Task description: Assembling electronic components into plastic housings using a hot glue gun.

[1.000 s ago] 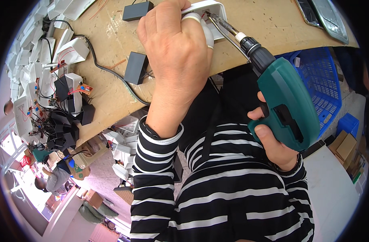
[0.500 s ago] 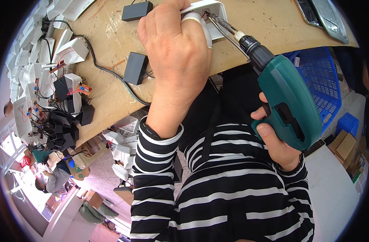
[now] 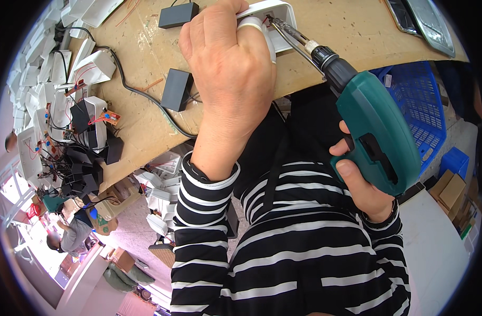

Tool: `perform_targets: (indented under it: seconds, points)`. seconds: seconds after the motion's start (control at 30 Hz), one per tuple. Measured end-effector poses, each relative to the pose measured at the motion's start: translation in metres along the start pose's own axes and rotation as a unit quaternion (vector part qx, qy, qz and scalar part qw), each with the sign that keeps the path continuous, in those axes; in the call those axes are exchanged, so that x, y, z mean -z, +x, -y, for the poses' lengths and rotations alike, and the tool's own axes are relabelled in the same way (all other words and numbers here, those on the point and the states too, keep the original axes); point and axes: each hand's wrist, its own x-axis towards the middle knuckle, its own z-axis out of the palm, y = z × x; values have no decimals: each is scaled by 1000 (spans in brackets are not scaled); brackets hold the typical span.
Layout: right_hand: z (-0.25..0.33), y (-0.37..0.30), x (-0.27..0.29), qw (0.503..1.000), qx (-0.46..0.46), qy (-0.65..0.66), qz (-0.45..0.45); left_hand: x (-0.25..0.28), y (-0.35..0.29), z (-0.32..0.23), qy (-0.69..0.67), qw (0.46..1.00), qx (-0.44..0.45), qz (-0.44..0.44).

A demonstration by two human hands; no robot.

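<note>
My right hand [image 3: 362, 189] is wrapped round the handle of a green and black soldering gun [image 3: 380, 134], a finger by its trigger. The gun's metal tip and thin feed tube reach up-left into a white plastic housing [image 3: 284, 26] at the table's near side. A bit of red wire shows by the tip. My left hand [image 3: 227, 63] is closed on the housing's left side, against a rounded white part [image 3: 266, 37]. Its fingertips are partly hidden behind the hand. Left of this hand lie two dark grey boxes, one nearer [image 3: 176, 89] and one farther [image 3: 179, 15].
A black cable [image 3: 122, 73] curves across the wooden table [image 3: 335, 31]. White housings [image 3: 96, 66], circuit boards [image 3: 112, 117] and black boxes [image 3: 80, 171] pile up at left. A glossy rectangular object [image 3: 430, 26] lies far right. A blue basket [image 3: 417, 105] stands below the edge. Another person [image 3: 75, 237] sits lower left.
Almost nothing differs. The soldering gun and my right hand have shifted very slightly to the right; its tip stays in the white housing. My left hand keeps its hold.
</note>
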Motion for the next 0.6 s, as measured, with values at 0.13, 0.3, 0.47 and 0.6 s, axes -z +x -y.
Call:
perform_targets:
  seconds: [0.13, 0.3, 0.47, 0.6]
  points:
    - [-1, -3, -1, 999, -7, 36, -26, -10, -4, 2, -77, 995, 62, -16]
    - [4, 1, 6, 997, -7, -67, 34, -9, -4, 2, -79, 995, 60, -19]
    - [2, -2, -3, 996, -20, 32, -82, -7, -5, 1, -78, 995, 67, -2]
    - [3, -5, -1, 998, -4, 37, -47, -12, -7, 2, -98, 992, 73, -14]
